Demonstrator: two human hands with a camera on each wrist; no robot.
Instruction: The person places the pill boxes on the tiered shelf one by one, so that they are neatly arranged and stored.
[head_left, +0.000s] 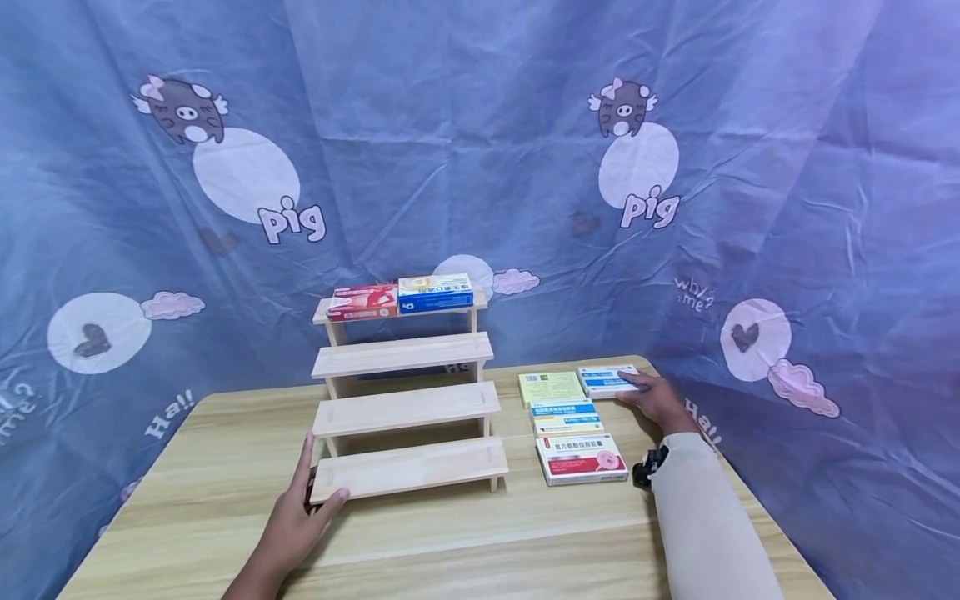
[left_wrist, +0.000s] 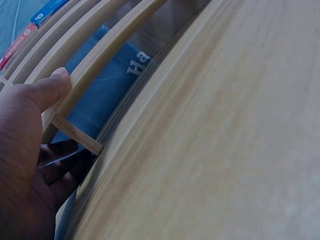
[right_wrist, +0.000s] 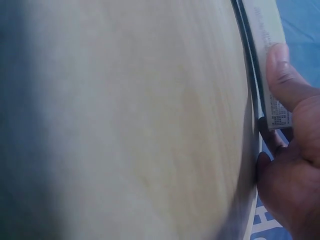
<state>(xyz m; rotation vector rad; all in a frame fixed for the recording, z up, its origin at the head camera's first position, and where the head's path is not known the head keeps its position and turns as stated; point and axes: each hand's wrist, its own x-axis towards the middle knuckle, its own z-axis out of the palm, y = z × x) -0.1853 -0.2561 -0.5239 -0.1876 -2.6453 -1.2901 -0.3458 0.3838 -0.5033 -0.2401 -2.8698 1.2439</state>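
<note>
A four-tier wooden step rack [head_left: 408, 471] stands on the table. My left hand [head_left: 296, 512] grips the left end of its lowest tier; in the left wrist view the thumb lies over the board [left_wrist: 92, 67] with the other fingers below. At the table's back right, my right hand [head_left: 656, 400] holds the right end of a blue-and-white medicine box [head_left: 600, 381]. In the right wrist view, the thumb presses the side of that box [right_wrist: 265, 30] and the fingers go partly out of sight behind it. On the top tier lie a red medicine box [head_left: 363, 302] and a blue-and-white vitamin D box [head_left: 435, 292].
Right of the rack, a yellow-green box [head_left: 550, 388], a white box with blue and yellow bands [head_left: 566, 417] and a white-and-red box [head_left: 582, 458] lie in a column. A blue printed curtain [head_left: 465, 167] hangs behind the wooden table [head_left: 480, 550].
</note>
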